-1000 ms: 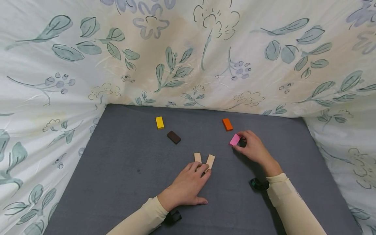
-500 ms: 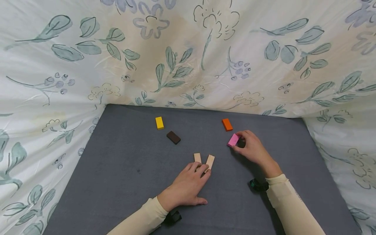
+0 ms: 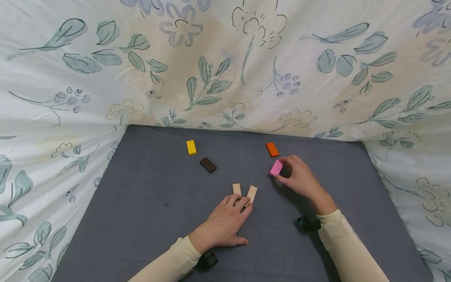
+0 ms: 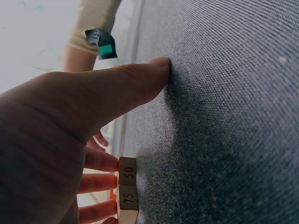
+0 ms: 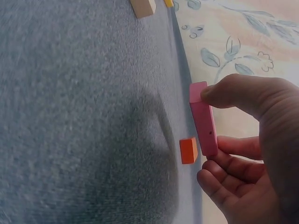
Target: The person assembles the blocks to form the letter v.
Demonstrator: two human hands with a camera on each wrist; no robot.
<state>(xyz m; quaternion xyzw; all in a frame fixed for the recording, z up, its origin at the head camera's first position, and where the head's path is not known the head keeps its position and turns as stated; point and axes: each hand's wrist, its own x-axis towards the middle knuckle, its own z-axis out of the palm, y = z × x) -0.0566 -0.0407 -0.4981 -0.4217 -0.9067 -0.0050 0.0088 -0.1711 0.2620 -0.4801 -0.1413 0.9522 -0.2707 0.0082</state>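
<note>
In the head view my right hand (image 3: 299,176) pinches a pink block (image 3: 276,167) between thumb and fingertips. The right wrist view has the thumb on one end of that pink block (image 5: 203,121) and a finger at the other; it seems raised off the cloth. My left hand (image 3: 223,223) lies with extended fingers over two plain wooden blocks, a left one (image 3: 237,188) and a right one (image 3: 251,192), splayed like a V. Its fingertips rest on them, hiding their near ends. From the left wrist, end faces marked 50 (image 4: 127,171) and 75 (image 4: 128,198) show, thumb apart on the cloth.
Beyond the pink block lies an orange block (image 3: 272,149). A dark brown block (image 3: 208,165) and a yellow block (image 3: 191,147) lie farther left on the grey cloth surface (image 3: 148,207). Floral fabric (image 3: 211,78) hangs at the back and sides.
My right hand has shifted slightly left, carrying the pink block with it. The left hand and the wooden blocks stay where they were.
</note>
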